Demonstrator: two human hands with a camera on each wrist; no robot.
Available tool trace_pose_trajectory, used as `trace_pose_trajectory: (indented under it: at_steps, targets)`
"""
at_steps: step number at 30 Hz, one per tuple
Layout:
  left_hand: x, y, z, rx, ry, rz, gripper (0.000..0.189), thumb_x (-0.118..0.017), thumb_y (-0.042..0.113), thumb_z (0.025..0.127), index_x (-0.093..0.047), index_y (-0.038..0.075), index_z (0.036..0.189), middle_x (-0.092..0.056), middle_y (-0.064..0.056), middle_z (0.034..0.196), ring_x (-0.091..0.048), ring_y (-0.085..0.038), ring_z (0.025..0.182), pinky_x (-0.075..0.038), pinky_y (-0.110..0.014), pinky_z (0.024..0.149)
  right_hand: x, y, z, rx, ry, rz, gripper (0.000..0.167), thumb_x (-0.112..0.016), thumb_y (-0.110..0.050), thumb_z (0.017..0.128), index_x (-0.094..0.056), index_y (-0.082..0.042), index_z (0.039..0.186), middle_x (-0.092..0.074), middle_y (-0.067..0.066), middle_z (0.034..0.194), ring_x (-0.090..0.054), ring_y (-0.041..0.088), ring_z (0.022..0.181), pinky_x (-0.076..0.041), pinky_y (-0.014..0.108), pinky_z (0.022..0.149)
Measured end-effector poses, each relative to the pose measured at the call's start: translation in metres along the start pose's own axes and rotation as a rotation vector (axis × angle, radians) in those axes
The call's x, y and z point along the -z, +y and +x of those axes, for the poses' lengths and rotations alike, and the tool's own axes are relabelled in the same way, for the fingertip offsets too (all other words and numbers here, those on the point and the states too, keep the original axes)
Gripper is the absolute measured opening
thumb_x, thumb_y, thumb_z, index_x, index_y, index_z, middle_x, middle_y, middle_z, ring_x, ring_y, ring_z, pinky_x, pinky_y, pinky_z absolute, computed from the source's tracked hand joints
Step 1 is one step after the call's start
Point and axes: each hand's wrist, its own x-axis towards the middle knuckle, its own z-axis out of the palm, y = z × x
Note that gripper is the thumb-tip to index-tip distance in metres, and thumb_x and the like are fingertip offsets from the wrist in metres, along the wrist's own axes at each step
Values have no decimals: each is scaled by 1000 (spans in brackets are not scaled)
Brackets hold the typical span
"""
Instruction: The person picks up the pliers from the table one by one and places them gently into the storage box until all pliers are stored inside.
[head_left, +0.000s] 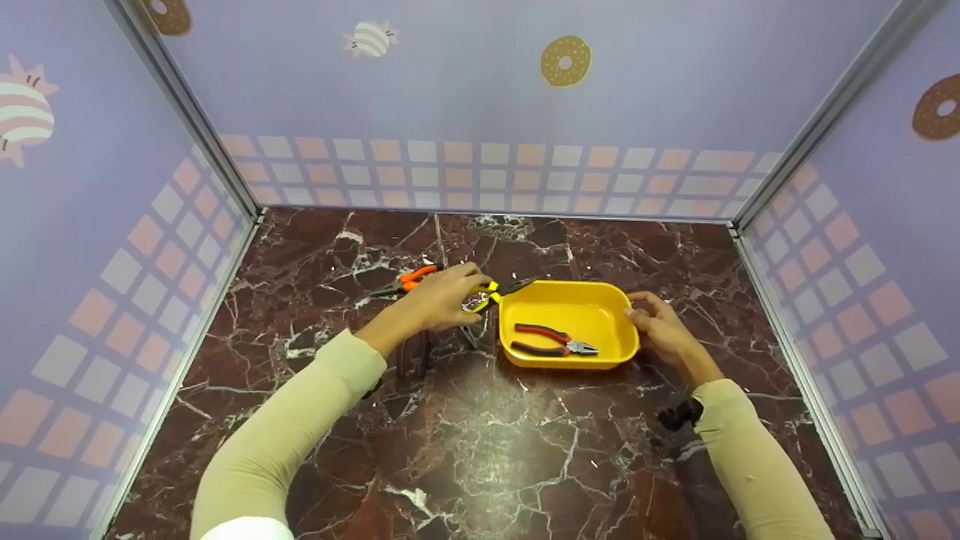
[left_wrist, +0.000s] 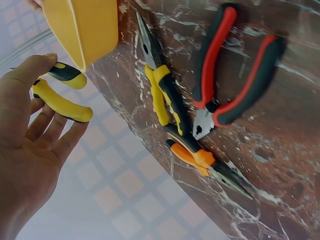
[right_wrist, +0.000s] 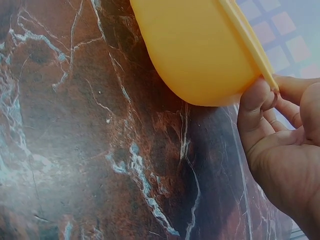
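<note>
My left hand [head_left: 442,298] holds long-nose pliers [head_left: 496,294] with yellow-and-black handles, their dark jaws over the left rim of a yellow plastic basin [head_left: 559,304]. In the left wrist view, the handles [left_wrist: 65,105] of these pliers lie between thumb and fingers. My right hand [head_left: 664,328] pinches the basin's right rim; the right wrist view shows thumb and fingers at the rim [right_wrist: 250,45]. Inside the basin lie red-and-black pliers [head_left: 559,341]. Near my left hand, other pliers rest on the table: orange-handled ones [left_wrist: 200,159], yellow-and-black ones [left_wrist: 165,92] and red-and-black ones [left_wrist: 209,85].
A dark red marbled tabletop [head_left: 480,450] with white veins lies under everything. Patterned panels [head_left: 480,97] stand at the back and both sides, joined by grey metal posts [head_left: 817,112].
</note>
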Motion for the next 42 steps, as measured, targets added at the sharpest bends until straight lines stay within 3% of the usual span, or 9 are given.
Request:
trace_pose_trajectory:
  at_steps: [13,21,26,34,42]
  targets:
    - [-2,10,17,-29,42,-19,66,-86,33,90,-61,11,147,-58,-6,130,-62,-23,110,-57,-43,89,-2,-5,0,13,-12,-14,42,-56,-8,109,-42,2,147,-57,11,98,-62,19,81,-59,31,63]
    - [-2,14,27,-67,40,-1,66,-86,35,90,-61,10,145,-57,-6,130,-61,-22,110,-57,-41,88,4,-18,3,-31,-17,-141,45,-54,-5,108,-41,4,150,-57,26,116,-66,24,82,-59,34,58]
    - [-6,15,32,-79,40,24,64,-84,36,91,-61,10,145,-57,-5,134,-60,-21,110,-56,-40,87,2,-23,5,-29,-13,-233,44,-54,-5,108,-43,5,150,-56,30,119,-64,24,83,-59,34,60]
    - [-8,23,43,-73,16,26,64,-83,34,92,-60,12,148,-57,-5,135,-59,-23,116,-57,-42,89,-1,-23,0,-19,17,-270,41,-56,-7,107,-48,0,146,-57,29,117,-67,24,84,-62,35,63]
    - [-11,34,55,-64,-28,33,65,-82,36,91,-60,12,147,-57,-7,135,-59,-26,123,-55,-43,100,-2,-18,-1,-10,12,-267,41,-57,-8,108,-49,0,147,-58,29,118,-68,25,87,-63,36,64]
